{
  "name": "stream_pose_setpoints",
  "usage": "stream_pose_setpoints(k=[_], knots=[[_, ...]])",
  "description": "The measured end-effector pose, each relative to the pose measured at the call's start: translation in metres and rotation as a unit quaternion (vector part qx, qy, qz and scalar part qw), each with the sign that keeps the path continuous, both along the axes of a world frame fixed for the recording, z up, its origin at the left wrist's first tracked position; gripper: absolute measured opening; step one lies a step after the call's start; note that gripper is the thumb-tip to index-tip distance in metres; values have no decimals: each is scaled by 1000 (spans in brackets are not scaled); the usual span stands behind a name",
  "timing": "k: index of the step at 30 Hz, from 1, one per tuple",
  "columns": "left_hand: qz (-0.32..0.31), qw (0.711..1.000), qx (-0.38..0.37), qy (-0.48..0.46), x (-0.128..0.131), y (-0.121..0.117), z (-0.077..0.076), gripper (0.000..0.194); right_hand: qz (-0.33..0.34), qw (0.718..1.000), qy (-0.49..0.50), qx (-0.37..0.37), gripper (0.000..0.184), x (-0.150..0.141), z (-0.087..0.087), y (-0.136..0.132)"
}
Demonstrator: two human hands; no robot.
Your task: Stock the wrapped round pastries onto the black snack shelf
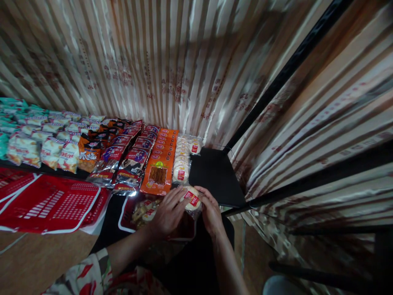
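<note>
Two bare forearms in view, no sleeves near wrists. Left hand [167, 215] and right hand [211, 213] bare: no gloves, rings, watch or bracelet seen. Fingers [178, 196] uncovered, nails short as far as dim light shows. Well back from fingers, at left elbow, short sleeve [89, 272] of loose garment: pale cloth, red and dark leaf-like print. Same print continues across lower edge toward torso. Right arm bare up to frame edge.

basket [129, 217] contents hidden, packet labels unreadable
</note>
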State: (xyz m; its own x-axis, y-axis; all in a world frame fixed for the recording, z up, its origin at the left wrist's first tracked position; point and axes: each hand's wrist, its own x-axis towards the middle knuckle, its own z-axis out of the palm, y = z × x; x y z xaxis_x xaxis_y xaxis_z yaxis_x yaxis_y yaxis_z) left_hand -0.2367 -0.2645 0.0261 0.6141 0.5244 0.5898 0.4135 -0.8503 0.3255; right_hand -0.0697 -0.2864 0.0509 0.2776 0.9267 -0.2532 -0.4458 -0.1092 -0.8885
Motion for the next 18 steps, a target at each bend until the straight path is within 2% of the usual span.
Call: stream_pose_setpoints(k=[7, 13, 18], knots=[[72, 989, -117, -63, 9, -1, 0, 39, -51, 998, 4, 29, 35, 4, -2, -1], [131, 949, -249, -143, 29, 2, 6, 38, -83, 996, -21, 38, 42, 3, -5, -4], [103, 914, -325, -219, 47, 8, 11, 40, -103, 993, -28, 47, 44, 8, -9, -6]])
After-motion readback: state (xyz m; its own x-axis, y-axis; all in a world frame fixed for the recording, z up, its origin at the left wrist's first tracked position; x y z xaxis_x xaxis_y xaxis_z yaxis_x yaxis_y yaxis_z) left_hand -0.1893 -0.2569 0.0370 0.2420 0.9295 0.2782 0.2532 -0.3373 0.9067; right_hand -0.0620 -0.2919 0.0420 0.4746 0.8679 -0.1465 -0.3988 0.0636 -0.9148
